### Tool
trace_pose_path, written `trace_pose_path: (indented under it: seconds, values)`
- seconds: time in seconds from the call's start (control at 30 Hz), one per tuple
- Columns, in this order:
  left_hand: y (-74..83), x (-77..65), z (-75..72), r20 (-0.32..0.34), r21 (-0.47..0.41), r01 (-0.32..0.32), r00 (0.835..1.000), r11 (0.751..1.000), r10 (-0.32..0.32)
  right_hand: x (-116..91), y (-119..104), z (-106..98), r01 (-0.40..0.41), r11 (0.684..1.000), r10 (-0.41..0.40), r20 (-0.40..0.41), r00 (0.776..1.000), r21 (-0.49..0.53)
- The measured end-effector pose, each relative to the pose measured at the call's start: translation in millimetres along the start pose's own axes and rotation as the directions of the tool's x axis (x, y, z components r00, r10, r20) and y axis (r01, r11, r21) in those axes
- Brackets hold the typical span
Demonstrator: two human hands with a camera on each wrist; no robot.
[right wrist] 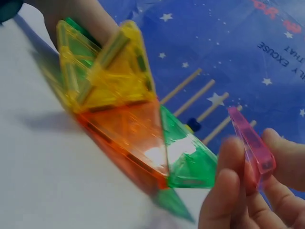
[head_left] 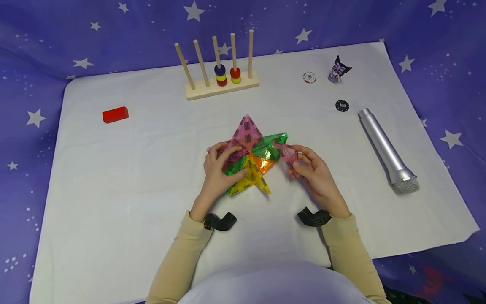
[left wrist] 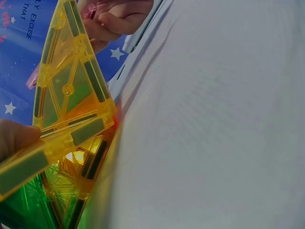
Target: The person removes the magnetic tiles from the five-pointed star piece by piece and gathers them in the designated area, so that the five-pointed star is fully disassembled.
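Note:
Translucent triangular magnetic tiles form a star-like construction (head_left: 247, 131) on the table, with pink, green, orange and yellow parts. My left hand (head_left: 219, 174) grips its left side, fingers over the pink part and thumb at a yellow tile (head_left: 247, 179). In the left wrist view that thumb (left wrist: 19, 136) touches the yellow tile's edge. Just right of the construction, my right hand (head_left: 318, 179) pinches a loose pink triangular tile (right wrist: 252, 143) between thumb and fingers. In the right wrist view this tile is apart from the green tile (right wrist: 188, 152) and orange tile (right wrist: 131, 138).
Behind stands a wooden peg rack (head_left: 222, 90) with several coloured rings. A red block (head_left: 115, 115) lies at left. To the right are a silver microphone (head_left: 387, 147), a black chip (head_left: 342, 105), a white-and-red chip (head_left: 309, 77) and a small figurine (head_left: 337, 71).

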State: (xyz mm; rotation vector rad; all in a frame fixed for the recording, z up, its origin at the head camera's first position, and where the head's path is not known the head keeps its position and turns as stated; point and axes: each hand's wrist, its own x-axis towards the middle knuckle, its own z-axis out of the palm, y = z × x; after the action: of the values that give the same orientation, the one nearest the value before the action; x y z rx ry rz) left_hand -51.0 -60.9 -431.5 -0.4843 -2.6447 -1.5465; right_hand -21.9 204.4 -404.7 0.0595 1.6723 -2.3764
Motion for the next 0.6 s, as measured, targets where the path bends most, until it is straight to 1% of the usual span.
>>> trace_pose_path:
  seconds: [0.13, 0.23, 0.27, 0.33, 0.4, 0.43, 0.53, 0.6]
  values:
    - [-1.2, -0.4, 0.2, -0.009, -0.001, -0.008, 1.000, 1.000, 0.008, 8.4, -10.7, -9.4, 0.076, 0.997, -0.075, -0.097, 0.993, 0.013]
    - [-2.5, -1.5, -1.6, -0.023, -0.010, -0.014, 1.000, 1.000, 0.014, 22.4, -21.2, -18.8, 0.128, 0.992, -0.129, -0.199, 0.972, -0.016]
    - [-2.8, -1.6, -2.2, -0.027, -0.011, -0.016, 1.000, 1.000, 0.015, 28.2, -24.6, -23.2, 0.139, 0.990, -0.138, -0.227, 0.964, -0.013]
    - [-3.1, -1.9, -3.3, -0.028, -0.015, -0.018, 0.999, 1.000, 0.017, 40.2, -30.5, -33.7, 0.145, 0.989, -0.150, -0.281, 0.948, -0.039]
    - [-3.6, -2.1, -3.6, -0.027, -0.015, -0.018, 0.999, 1.000, 0.018, 51.6, -34.4, -45.1, 0.129, 0.989, -0.147, -0.322, 0.935, -0.078]
    - [-3.5, -2.2, -3.9, -0.025, -0.015, -0.018, 1.000, 1.000, 0.018, 56.6, -35.9, -50.6, 0.117, 0.990, -0.138, -0.333, 0.933, -0.082]
    - [-2.9, -2.9, -4.9, -0.018, -0.021, -0.018, 1.000, 1.000, 0.017, 69.3, -38.3, -64.1, 0.049, 0.985, -0.109, -0.365, 0.925, -0.168]
    - [-2.7, -3.4, -5.8, -0.015, -0.024, -0.013, 1.000, 1.000, 0.013, 75.9, -39.3, -69.9, 0.002, 0.976, -0.084, -0.372, 0.925, -0.216]
